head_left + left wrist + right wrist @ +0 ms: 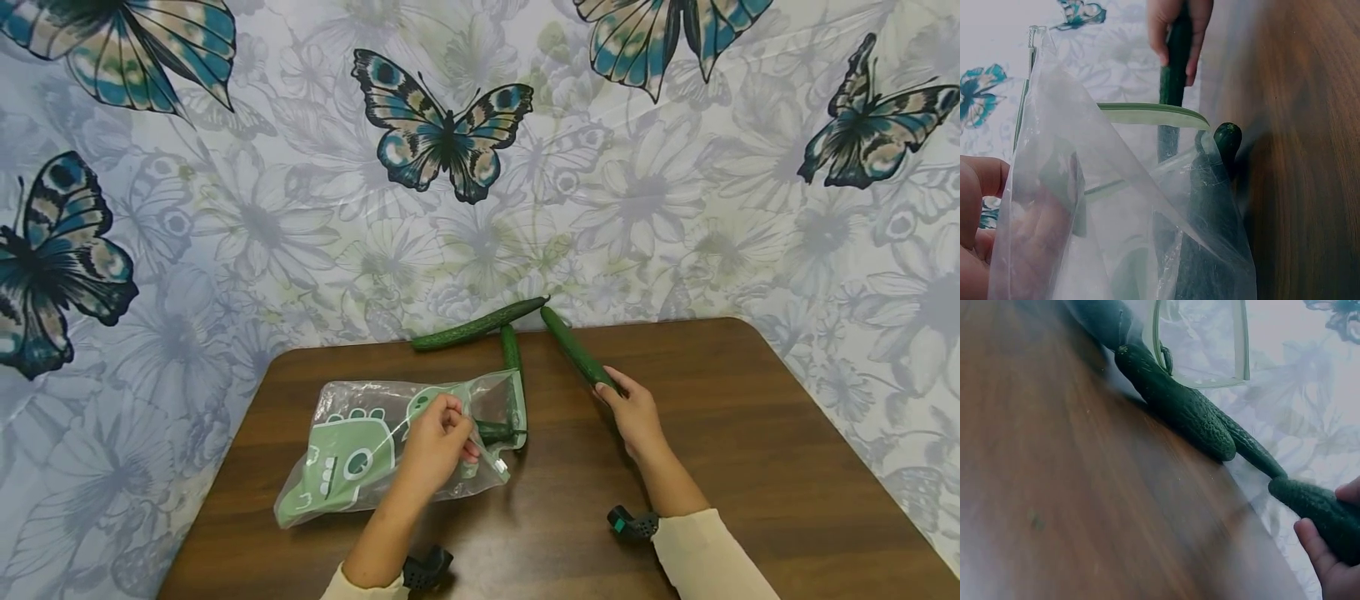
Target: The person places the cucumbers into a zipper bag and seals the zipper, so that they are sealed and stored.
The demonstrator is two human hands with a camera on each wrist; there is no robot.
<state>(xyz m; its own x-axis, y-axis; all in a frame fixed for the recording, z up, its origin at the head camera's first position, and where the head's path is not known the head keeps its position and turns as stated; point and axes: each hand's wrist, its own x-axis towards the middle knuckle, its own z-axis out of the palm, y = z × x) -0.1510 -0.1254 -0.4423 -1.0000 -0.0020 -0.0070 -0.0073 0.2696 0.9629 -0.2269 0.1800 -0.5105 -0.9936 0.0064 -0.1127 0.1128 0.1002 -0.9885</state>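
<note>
My left hand (437, 442) pinches the side of a clear zip bag (375, 492) with green cartoon print, its mouth facing right and held partly apart. Inside the bag lies a dark green cucumber (1200, 250), seen through the plastic. Gripped by its near end, another cucumber (573, 350) is in my right hand (636, 414), right of the bag and apart from it. Just beyond the bag mouth a cucumber (511, 346) lies on the table, partly behind the plastic. One more cucumber (480, 323) lies slantwise at the back edge.
The brown wooden table (720, 433) has rounded back corners. Close behind it hangs a pale cloth (637, 208) printed with flowers and butterflies. Each wrist wears a black camera, one at the left wrist (427, 568) and one at the right wrist (632, 523).
</note>
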